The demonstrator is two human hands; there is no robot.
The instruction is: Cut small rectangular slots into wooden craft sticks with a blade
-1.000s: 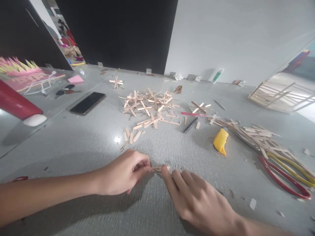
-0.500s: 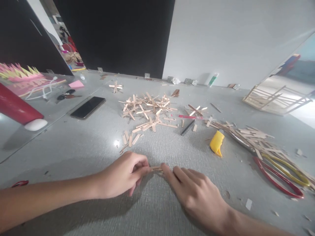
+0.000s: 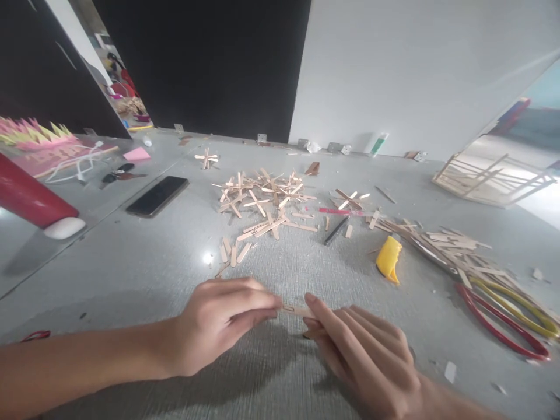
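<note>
Between my hands, just over the grey table, is a small wooden craft stick (image 3: pixel 294 310) with a notch cut in its face. My left hand (image 3: pixel 231 318) pinches its left end between thumb and fingers. The right end is gripped by my right hand (image 3: pixel 365 350), thumb below and index finger on top. A second wooden piece (image 3: pixel 312 334) pokes out under the right fingers; how it joins the first is hidden. Beyond my left hand lie several short stick pieces (image 3: pixel 234 254). Further back is a heap of crossed craft sticks (image 3: pixel 266 192).
A yellow cutter (image 3: pixel 389 259) lies right of centre, near red-and-yellow-handled scissors (image 3: pixel 503 326) and a pile of loose sticks (image 3: pixel 459 242). A phone (image 3: pixel 157 196) and a red cylinder (image 3: pixel 37 195) are on the left. A black pen-like stick (image 3: pixel 336 231) lies mid-table.
Both hands have moved slightly apart, the right one further right. More of the stick, with its notch, now shows between them. The left fingers have straightened along its end.
</note>
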